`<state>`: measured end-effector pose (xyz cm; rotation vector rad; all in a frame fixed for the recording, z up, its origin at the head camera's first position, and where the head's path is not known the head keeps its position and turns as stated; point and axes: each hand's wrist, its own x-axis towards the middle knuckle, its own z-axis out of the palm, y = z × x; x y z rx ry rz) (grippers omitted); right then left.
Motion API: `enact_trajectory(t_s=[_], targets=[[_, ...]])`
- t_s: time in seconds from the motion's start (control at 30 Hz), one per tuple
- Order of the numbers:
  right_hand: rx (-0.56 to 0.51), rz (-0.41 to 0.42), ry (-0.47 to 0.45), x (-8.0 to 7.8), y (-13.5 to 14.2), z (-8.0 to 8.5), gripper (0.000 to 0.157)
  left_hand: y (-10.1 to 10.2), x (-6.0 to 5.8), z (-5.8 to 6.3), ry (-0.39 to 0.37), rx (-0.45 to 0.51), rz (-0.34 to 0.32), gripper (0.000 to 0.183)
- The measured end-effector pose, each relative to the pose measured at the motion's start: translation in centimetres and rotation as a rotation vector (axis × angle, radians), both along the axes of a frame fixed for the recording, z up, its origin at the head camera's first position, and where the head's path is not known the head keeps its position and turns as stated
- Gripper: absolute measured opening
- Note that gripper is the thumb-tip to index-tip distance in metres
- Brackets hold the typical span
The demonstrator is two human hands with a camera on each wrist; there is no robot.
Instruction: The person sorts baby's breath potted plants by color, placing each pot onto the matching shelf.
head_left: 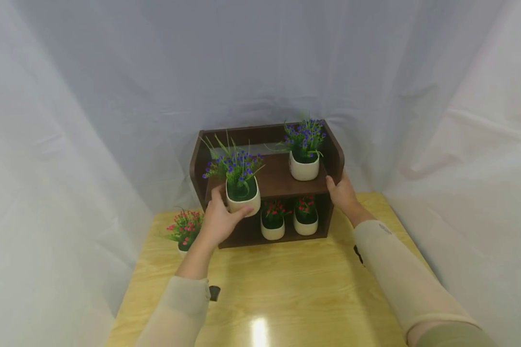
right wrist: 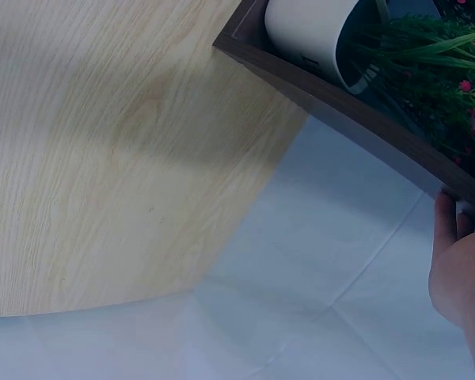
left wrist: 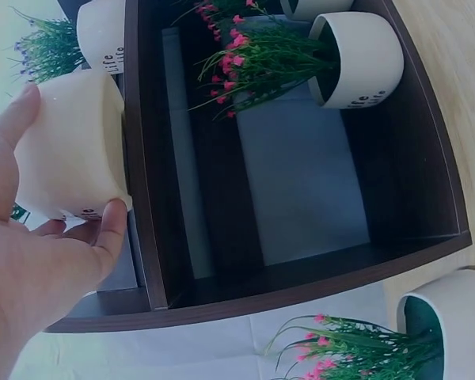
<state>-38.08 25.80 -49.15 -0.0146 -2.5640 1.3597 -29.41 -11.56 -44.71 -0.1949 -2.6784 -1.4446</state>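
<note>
My left hand [head_left: 219, 217] grips a white pot of blue-purple artificial flowers [head_left: 243, 207] between thumb and fingers, at the left front of the upper shelf. In the left wrist view this pot [left wrist: 71, 150] is by the upper board's edge; whether it touches the board I cannot tell. My right hand [head_left: 345, 195] holds the right side panel of the dark brown two-tier shelf [head_left: 278, 180], thumb at the front and fingers on the outer side. A second blue-purple potted plant [head_left: 305, 168] stands at the upper right.
Two white pots with red-pink flowers, one left [head_left: 272, 233] and one right [head_left: 306, 227], stand on the lower tier. Another pink-flowered plant [head_left: 185, 229] is on the wooden table [head_left: 286, 289], left of the shelf. Pale curtains [head_left: 260, 62] hang behind and at both sides.
</note>
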Motion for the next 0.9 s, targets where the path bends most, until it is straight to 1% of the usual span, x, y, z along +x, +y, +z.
enact_trajectory(t_s=[0.13,0.3,0.37,0.57,0.73,0.9], targets=[[0.005,0.004,0.009,-0.3,0.0,0.1,0.062,0.1,-0.4,0.3,0.012,-0.033,0.014,0.105],[0.005,-0.011,0.001,-0.1,0.2,-0.1,0.06,0.4,-0.5,0.4,-0.002,-0.066,0.006,0.104],[0.003,-0.007,-0.003,0.0,0.3,-0.1,0.061,0.6,-0.7,0.6,0.01,-0.083,0.009,0.103],[-0.014,0.001,0.011,0.2,0.4,-0.3,0.063,1.1,-1.8,1.1,0.051,-0.107,0.004,0.1],[-0.005,0.005,-0.011,0.1,0.4,-0.3,0.064,1.2,-2.7,1.6,0.033,-0.119,-0.017,0.096],[-0.004,0.014,-0.015,0.0,0.5,-0.3,0.065,0.9,-3.7,1.5,0.028,-0.123,-0.037,0.092]])
